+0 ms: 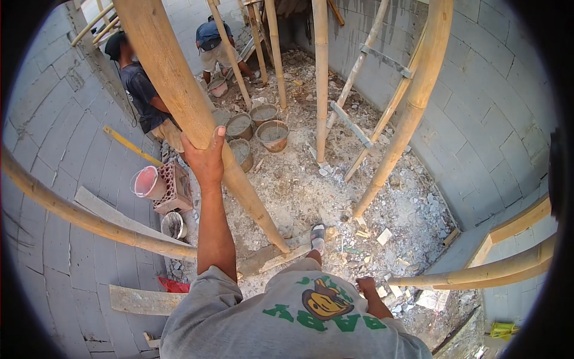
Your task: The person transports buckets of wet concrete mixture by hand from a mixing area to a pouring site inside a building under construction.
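Note:
My left hand [205,158] is wrapped round a thick bamboo pole [239,179], its thumb pointing up along the near side. That pole leans from the upper left down to the rubble floor in front of me. Low at my right side, my right hand [366,286] is curled closed, and nothing shows in it. Close beside it is the end of another bamboo pole [442,280], apart from the fingers. One of my feet, in a sandal [318,232], is on the ground near the foot of the held pole.
Buckets of wet mortar [273,136] stand ahead. At left are a pink bucket [149,182], a red crate [174,188] and a person [140,90]; another person [212,45] bends at the back. Upright bamboo poles [321,78], a ladder [373,90] and block walls [496,90] surround the rubble.

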A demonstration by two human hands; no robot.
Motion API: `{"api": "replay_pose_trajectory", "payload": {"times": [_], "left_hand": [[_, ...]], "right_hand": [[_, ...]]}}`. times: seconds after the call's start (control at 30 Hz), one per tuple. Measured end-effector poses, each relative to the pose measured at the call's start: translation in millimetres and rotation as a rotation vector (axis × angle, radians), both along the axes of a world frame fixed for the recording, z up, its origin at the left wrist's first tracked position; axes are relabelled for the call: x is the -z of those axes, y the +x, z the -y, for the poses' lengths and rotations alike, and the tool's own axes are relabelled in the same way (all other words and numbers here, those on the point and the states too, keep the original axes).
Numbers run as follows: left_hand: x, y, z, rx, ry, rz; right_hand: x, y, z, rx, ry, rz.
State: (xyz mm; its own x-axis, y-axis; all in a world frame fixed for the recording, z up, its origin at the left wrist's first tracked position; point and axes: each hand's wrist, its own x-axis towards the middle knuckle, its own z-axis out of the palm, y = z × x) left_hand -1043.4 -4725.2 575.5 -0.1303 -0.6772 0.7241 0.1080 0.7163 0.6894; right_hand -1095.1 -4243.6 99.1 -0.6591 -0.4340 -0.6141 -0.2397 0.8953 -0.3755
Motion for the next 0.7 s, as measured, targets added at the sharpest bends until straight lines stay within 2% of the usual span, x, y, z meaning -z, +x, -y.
{"api": "replay_pose_trajectory", "payload": {"times": [0.1, 0.23, 0.33, 0.4, 0.43, 0.5, 0.6, 0.7], "left_hand": [[-3, 0, -3, 0.003, 0.029, 0.008], [-1, 0, -2, 0.015, 0.022, -0.006], [-1, 0, -1, 0.008, 0.016, -0.003], [-1, -1, 0, 0.026, 0.018, -0.022], [-1, -1, 0, 0.026, 0.017, -0.022], [-1, -1, -1, 0.023, 0.023, -0.031], [-1, -1, -1, 0.017, -0.003, -0.029], [-1, -2, 0, 0.029, -0.003, -0.044]], "right_hand": [[12, -1, -5, -0.103, 0.004, -0.08], [4, -2, -1, -0.047, 0.04, -0.016], [-3, -1, 1, -0.114, 0.032, -0.033], [-32, 3, 12, 0.154, 0.018, 0.013], [-19, 2, 7, 0.154, 0.018, 0.013], [4, -1, -2, -0.095, -0.012, -0.055], [-6, 0, 1, 0.04, -0.044, 0.028], [-9, -2, 4, -0.044, 0.018, -0.024]]}}
